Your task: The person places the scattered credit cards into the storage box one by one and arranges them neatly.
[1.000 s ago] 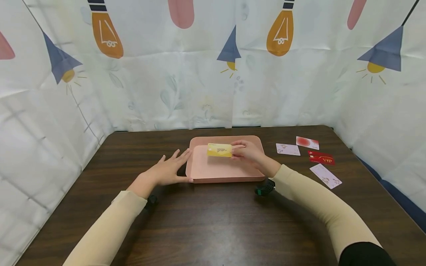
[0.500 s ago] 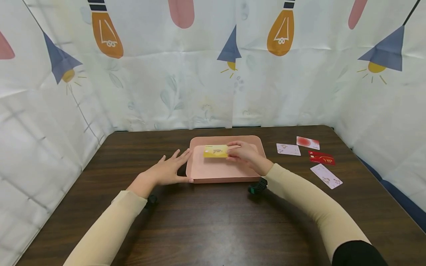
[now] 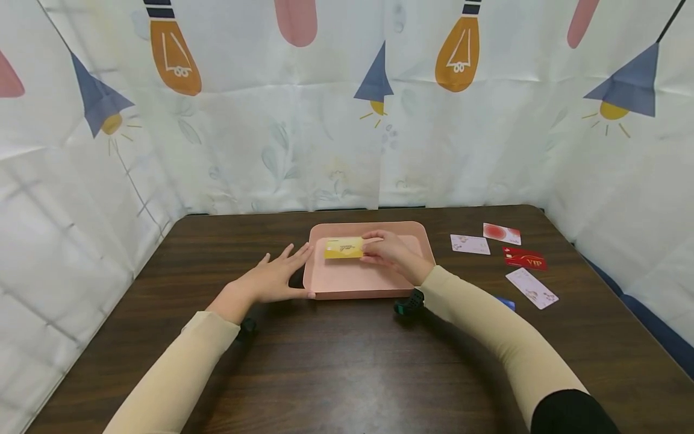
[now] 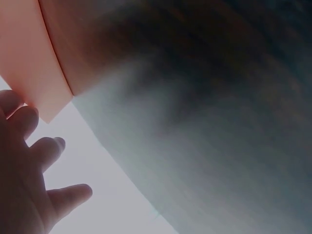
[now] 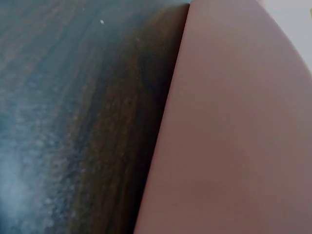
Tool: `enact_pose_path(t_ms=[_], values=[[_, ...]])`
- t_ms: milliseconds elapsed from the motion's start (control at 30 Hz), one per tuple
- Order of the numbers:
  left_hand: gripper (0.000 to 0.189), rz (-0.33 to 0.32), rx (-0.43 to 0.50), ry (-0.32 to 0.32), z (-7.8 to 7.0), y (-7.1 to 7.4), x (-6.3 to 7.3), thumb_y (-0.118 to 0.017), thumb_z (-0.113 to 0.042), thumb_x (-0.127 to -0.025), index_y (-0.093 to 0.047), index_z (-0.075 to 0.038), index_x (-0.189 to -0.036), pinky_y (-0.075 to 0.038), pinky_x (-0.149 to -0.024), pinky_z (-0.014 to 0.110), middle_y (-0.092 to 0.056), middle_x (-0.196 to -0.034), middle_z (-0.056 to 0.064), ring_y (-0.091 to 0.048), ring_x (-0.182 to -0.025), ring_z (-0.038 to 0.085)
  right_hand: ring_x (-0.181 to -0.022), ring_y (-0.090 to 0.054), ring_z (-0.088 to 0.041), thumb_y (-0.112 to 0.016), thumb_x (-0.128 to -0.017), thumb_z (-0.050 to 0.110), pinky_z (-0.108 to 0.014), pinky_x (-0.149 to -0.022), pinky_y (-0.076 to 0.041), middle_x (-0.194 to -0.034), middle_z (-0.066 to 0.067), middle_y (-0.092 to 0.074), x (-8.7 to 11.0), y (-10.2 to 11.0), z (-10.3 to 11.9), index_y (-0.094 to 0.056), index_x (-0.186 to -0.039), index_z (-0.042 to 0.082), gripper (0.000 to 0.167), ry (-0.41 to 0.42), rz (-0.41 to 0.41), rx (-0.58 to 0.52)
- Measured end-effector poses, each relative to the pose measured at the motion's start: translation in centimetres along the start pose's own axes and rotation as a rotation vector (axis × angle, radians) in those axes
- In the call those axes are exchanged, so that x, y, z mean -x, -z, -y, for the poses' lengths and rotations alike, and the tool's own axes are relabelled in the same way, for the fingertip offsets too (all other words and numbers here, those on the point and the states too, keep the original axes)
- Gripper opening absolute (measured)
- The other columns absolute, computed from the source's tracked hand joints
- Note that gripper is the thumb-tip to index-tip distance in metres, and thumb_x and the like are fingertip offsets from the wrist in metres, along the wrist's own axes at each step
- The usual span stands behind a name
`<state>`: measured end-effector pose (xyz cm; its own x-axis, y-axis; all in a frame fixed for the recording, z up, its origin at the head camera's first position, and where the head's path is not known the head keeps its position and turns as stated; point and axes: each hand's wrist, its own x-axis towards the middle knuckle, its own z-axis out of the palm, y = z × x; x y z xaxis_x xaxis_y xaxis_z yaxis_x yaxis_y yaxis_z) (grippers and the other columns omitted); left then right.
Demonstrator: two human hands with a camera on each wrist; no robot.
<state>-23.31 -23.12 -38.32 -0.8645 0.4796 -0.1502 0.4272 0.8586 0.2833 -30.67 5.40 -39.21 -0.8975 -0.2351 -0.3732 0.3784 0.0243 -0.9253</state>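
Note:
In the head view my right hand [image 3: 393,254] pinches a yellow card [image 3: 343,248] by its right end, over the left half of a pink tray [image 3: 374,284]. My left hand [image 3: 275,278] lies with spread, straight fingers against the tray's left side, fingertips at the rim and thumb at the front corner. The left wrist view shows the fingers of the left hand [image 4: 24,161] beside the tray's pink wall [image 4: 34,58]. Only the tray's side [image 5: 219,122] and the tabletop fill the right wrist view; the right hand and card are out of it.
Right of the tray lie a pale patterned card [image 3: 469,244], a white card with a red circle [image 3: 501,233], a red VIP card [image 3: 524,258] and another pale card [image 3: 532,288]. A blue card [image 3: 506,302] peeks out behind the right sleeve. A printed curtain [image 3: 336,150] surrounds the dark wooden table [image 3: 347,361].
The right hand has carried the yellow card leftward over the tray. As the right arm shifted left, the blue card came into view. The left hand has stayed in place.

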Motion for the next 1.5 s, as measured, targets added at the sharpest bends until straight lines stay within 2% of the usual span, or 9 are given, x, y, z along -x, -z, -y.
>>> enact_pose_path(t_ms=[333, 667, 967, 1167, 1267, 1367, 1500], values=[[0.111, 0.006, -0.02, 0.003, -0.3, 0.2, -0.1, -0.061, -0.074, -0.088, -0.01, -0.014, -0.167, -0.008, -0.113, 0.076, -0.015, -0.171, 0.007, -0.009, -0.155, 0.04, -0.109, -0.061, -0.027, -0.06, -0.1, -0.005, -0.031, -0.084, -0.059, -0.142, -0.024, -0.048, -0.3, -0.8, -0.1, -0.051, -0.139, -0.005, 0.04, 0.026, 0.0, -0.019], [0.112, 0.0, -0.03, 0.007, -0.3, 0.3, 0.1, -0.062, -0.075, -0.087, -0.01, -0.017, -0.167, -0.009, -0.114, 0.075, -0.013, -0.171, 0.005, -0.009, -0.155, 0.039, -0.105, -0.062, -0.025, -0.061, -0.1, -0.006, -0.031, -0.083, -0.059, -0.141, -0.022, -0.05, -1.4, -1.6, -0.1, -0.052, -0.137, -0.004, 0.039, 0.03, -0.016, -0.029], [0.111, 0.012, -0.018, 0.011, -0.3, 0.5, 0.1, -0.062, -0.073, -0.088, -0.011, -0.014, -0.167, -0.008, -0.112, 0.076, -0.013, -0.171, 0.008, -0.009, -0.155, 0.041, -0.091, -0.066, -0.021, -0.062, -0.1, -0.004, -0.026, -0.071, -0.06, -0.137, -0.023, -0.055, -2.4, -1.8, 0.1, -0.055, -0.141, 0.001, 0.042, 0.005, -0.056, -0.013], [0.11, 0.01, -0.029, 0.004, -0.4, 0.5, -0.1, -0.061, -0.074, -0.089, -0.012, -0.015, -0.167, -0.009, -0.112, 0.076, -0.014, -0.171, 0.007, -0.01, -0.155, 0.041, -0.106, -0.066, -0.028, -0.063, -0.096, -0.01, -0.033, -0.086, -0.059, -0.138, -0.024, -0.054, -2.3, -1.6, 0.0, -0.052, -0.146, -0.001, 0.051, 0.034, -0.045, 0.009], [0.109, 0.012, -0.032, 0.002, -0.4, 0.5, -0.1, -0.061, -0.074, -0.089, -0.012, -0.015, -0.167, -0.009, -0.112, 0.077, -0.014, -0.171, 0.007, -0.01, -0.155, 0.041, -0.11, -0.063, -0.029, -0.068, -0.09, -0.015, -0.037, -0.09, -0.057, -0.127, -0.021, -0.057, -2.4, -1.5, -0.1, -0.051, -0.147, -0.002, 0.06, 0.066, -0.036, 0.043], [0.109, 0.015, -0.03, 0.002, -0.5, 0.4, 0.0, -0.061, -0.073, -0.089, -0.012, -0.014, -0.167, -0.009, -0.112, 0.077, -0.014, -0.171, 0.007, -0.01, -0.154, 0.042, -0.106, -0.057, -0.023, -0.075, -0.086, -0.014, -0.034, -0.088, -0.058, -0.114, -0.013, -0.056, -2.4, -1.4, -0.3, -0.053, -0.147, -0.001, 0.066, 0.109, -0.042, 0.145], [0.108, 0.012, -0.023, 0.001, -0.5, 0.4, 0.1, -0.062, -0.072, -0.09, -0.013, -0.014, -0.167, -0.009, -0.111, 0.077, -0.014, -0.171, 0.007, -0.01, -0.154, 0.042, -0.102, -0.052, -0.02, -0.079, -0.083, -0.01, -0.028, -0.083, -0.058, -0.113, -0.01, -0.056, -2.4, -1.4, -0.5, -0.054, -0.147, 0.0, 0.07, 0.14, -0.05, 0.265]])
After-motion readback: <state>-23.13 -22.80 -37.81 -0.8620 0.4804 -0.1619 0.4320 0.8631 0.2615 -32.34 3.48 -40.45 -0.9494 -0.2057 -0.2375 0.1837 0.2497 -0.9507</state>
